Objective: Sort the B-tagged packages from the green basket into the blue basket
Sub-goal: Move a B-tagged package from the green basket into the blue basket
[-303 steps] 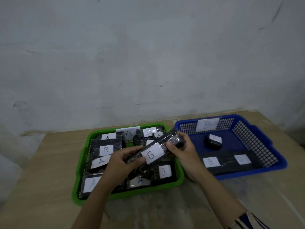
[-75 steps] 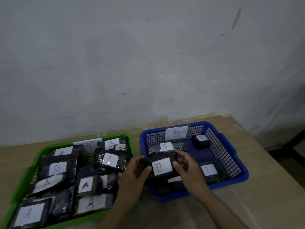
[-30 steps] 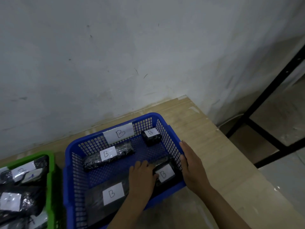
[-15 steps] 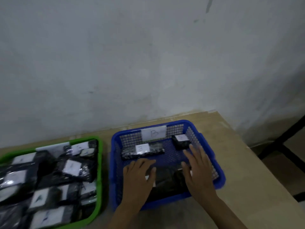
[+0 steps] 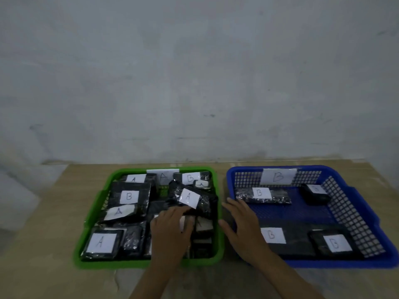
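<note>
The green basket [image 5: 93, 214] on the left holds several black wrapped packages with white A or B tags. One B-tagged package [image 5: 129, 196] lies at its left, and another B-tagged package [image 5: 190, 178] sits at the back. My left hand [image 5: 171, 230] rests with fingers extended on packages at the basket's right front, fingertips at the edge of an A-tagged package [image 5: 190, 198]. My right hand [image 5: 244, 227] hovers open and empty over the left rim of the blue basket [image 5: 323, 263]. That basket holds several B-tagged packages, among them a long B package [image 5: 272, 235].
Both baskets stand side by side on a wooden table [image 5: 43, 244] against a pale wall [image 5: 194, 83]. Each carries a paper tag on its back wall: the tag A [image 5: 163, 176] and the tag B [image 5: 278, 176].
Both hands have left the packages in the blue basket. My left hand has moved over into the green basket, and my right hand has drawn back to the blue basket's left rim. The view has swung left.
</note>
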Demonstrator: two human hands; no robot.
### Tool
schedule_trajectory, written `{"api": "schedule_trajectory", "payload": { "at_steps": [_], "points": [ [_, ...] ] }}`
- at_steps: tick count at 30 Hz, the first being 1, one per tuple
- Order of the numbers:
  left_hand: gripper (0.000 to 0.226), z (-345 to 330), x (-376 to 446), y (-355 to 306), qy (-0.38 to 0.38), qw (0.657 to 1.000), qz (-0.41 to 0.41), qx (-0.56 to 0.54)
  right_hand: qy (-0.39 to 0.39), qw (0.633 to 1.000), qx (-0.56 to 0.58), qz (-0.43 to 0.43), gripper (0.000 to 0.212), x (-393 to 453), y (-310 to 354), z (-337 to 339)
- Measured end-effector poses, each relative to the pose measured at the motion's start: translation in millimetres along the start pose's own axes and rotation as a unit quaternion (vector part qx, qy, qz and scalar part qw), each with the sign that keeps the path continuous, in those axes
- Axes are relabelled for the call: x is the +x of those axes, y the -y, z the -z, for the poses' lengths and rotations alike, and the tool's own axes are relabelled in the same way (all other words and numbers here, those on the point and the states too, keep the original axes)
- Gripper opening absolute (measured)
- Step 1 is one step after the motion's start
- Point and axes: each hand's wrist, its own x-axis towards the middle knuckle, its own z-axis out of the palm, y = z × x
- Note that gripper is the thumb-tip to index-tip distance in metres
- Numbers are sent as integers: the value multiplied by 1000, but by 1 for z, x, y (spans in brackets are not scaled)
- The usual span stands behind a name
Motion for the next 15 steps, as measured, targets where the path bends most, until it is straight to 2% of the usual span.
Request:
{"api": "schedule_trajectory", "payload": {
  "at_steps": [2,5,7,10,15],
  "points": [
    [26,4,4,20,6,1000,22,17,-4,1000,2,-4,71,10,10,-12],
    [38,10,11,39,38,997,61,18,-40,999,-24,-7,71,27,21,-25],
    [37,13,14,48,63,994,85,20,-67,997,-40,-11,69,35,26,-31],
    [45,16,16,57,102,988,115,5,-64,995,-63,-32,58,41,32,-36],
    [73,25,17,62,165,955,179,-167,-87,993,-55,-58,45,43,39,-39]
  ]
}}
